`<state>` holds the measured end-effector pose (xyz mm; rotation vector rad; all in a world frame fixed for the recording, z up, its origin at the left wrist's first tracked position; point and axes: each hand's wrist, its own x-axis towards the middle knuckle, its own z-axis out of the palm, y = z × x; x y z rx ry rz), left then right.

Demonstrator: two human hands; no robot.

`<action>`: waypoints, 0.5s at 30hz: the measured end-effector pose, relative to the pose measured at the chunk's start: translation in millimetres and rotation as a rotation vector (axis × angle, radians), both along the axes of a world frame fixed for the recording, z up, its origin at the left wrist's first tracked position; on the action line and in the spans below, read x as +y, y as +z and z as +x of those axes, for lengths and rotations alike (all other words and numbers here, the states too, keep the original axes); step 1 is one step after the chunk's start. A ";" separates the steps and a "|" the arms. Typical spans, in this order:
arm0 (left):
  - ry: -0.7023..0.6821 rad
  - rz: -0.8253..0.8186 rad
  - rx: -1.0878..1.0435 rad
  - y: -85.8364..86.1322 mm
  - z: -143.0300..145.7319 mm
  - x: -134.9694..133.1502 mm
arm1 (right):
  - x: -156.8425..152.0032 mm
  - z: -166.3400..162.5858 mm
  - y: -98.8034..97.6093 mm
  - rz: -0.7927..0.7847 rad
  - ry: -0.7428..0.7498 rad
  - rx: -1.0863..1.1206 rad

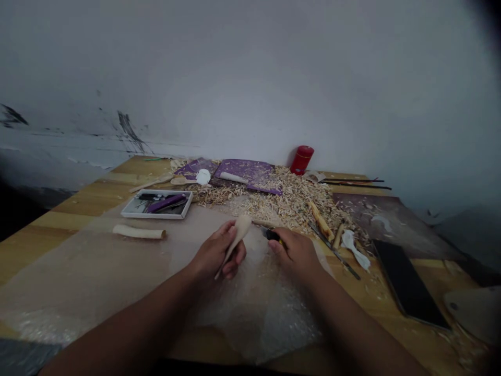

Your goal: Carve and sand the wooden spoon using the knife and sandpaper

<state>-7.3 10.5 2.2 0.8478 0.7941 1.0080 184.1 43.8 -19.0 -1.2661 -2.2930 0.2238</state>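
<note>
My left hand [217, 253] is closed around the thin handle of a pale wooden spoon [239, 230], whose bowl points up and away from me. My right hand [295, 251] grips a carving knife [270, 233] with a dark and yellow handle. Its blade reaches left toward the spoon's bowl. Both hands hover over a sheet of clear bubble wrap [117, 271] spread on the wooden table [90, 198].
A heap of wood shavings [289, 201] lies behind my hands. A white tray [129, 211] of tools and a rough wooden blank [139, 232] sit left. A red can [301, 159] stands by the wall. A white spoon [352, 245], files and a black slab [407, 284] lie right.
</note>
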 end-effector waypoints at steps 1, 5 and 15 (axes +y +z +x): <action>0.010 -0.001 0.004 -0.2 0.0 0.6 | -0.1 0.4 0.0 0.003 -0.002 0.004; 0.000 -0.027 -0.009 -3.3 0.5 2.5 | -2.2 0.3 0.9 0.023 0.008 0.018; -0.065 -0.201 -0.147 -4.9 3.9 -6.1 | -15.4 -18.6 6.3 0.026 0.069 -0.156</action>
